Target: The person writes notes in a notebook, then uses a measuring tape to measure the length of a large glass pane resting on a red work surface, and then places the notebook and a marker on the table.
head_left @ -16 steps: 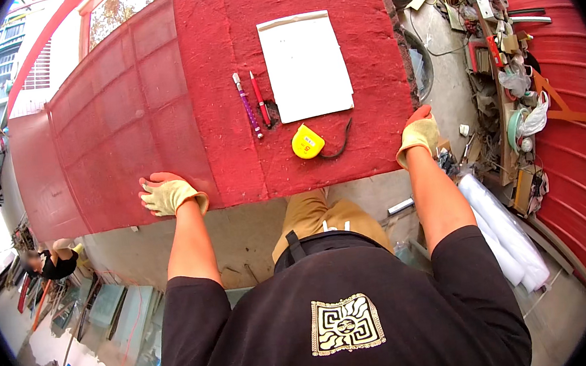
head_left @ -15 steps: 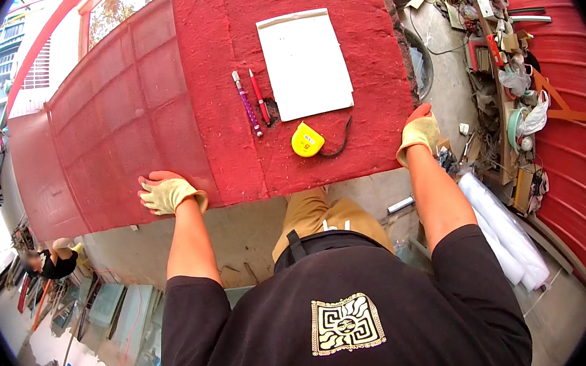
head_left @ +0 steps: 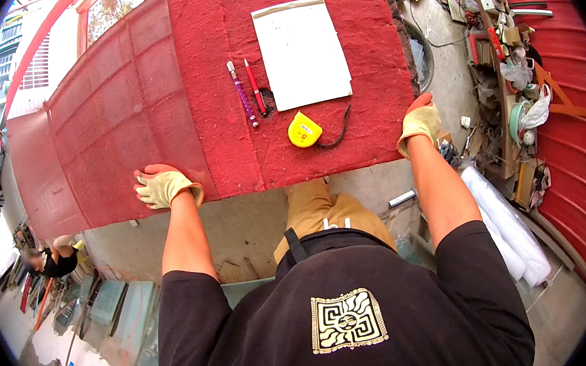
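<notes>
My left hand [head_left: 165, 187], in a pale yellow glove with orange-red fingers, lies with its fingers apart on a glossy, see-through sheet [head_left: 116, 105], seemingly glass. This sheet covers the left part of a red cloth-covered table [head_left: 222, 147]. At the table's near right corner, my right hand [head_left: 420, 123], gloved alike, is curled over the edge, its fingertips partly hidden. Between the hands lies a yellow tape measure [head_left: 304, 130] with a dark strap. Behind it are a white paper pad [head_left: 303, 53], a red pen [head_left: 255, 86] and a purple, metal-tipped pen-like tool [head_left: 242, 94].
To the right, a cluttered shelf [head_left: 502, 85] stands along a red corrugated wall [head_left: 561, 37]. Rolls wrapped in clear plastic [head_left: 502, 226] lie on the floor near my right arm. Flat glass panes [head_left: 132, 311] lean at lower left. Another person [head_left: 59, 260] crouches at far left.
The pad, pens and tape measure sit slightly higher in the picture, as my view has shifted a little. Both hands stay at the table's near edge.
</notes>
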The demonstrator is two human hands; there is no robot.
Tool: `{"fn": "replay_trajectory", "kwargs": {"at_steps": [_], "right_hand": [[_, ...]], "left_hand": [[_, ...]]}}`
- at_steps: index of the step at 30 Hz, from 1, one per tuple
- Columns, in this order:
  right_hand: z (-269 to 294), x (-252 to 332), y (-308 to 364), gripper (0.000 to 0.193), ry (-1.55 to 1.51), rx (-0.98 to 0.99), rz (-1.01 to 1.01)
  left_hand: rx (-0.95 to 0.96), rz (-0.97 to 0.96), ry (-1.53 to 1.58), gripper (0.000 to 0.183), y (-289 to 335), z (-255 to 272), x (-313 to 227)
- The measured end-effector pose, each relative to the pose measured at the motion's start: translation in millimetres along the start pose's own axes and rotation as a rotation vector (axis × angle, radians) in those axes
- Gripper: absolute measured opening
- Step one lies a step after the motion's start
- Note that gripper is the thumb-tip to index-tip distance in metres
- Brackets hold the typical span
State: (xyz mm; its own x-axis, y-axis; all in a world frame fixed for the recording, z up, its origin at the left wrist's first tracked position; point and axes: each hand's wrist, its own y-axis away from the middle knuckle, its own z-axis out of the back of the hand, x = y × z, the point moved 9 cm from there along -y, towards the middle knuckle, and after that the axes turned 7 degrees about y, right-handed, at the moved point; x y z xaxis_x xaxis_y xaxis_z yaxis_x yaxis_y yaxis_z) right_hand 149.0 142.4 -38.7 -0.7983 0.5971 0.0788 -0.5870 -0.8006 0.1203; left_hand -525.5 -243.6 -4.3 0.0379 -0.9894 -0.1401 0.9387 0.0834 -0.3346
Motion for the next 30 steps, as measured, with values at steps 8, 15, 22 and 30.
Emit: {"fn": "replay_trajectory", "kwargs": {"at_steps": [8, 15, 22, 30], "right_hand": [[5, 2, 2, 0.074, -0.015, 0.015, -0.001], [5, 3, 2, 0.073, -0.010, -0.002, 0.001], [-1, 0, -2, 0.074, -0.008, -0.026, -0.012], [-2, -1, -4, 0.072, -0.003, -0.005, 0.014]], "left_hand": [[0.024, -0.003, -0.010, 0.049, 2, 3, -2], [0.039, -0.007, -0.005, 0.051, 3, 7, -4], [0.038, -0.007, 0.000, 0.050, 3, 7, -3], [0.061, 0.002, -0.002, 0.050, 2, 3, -3]]}}
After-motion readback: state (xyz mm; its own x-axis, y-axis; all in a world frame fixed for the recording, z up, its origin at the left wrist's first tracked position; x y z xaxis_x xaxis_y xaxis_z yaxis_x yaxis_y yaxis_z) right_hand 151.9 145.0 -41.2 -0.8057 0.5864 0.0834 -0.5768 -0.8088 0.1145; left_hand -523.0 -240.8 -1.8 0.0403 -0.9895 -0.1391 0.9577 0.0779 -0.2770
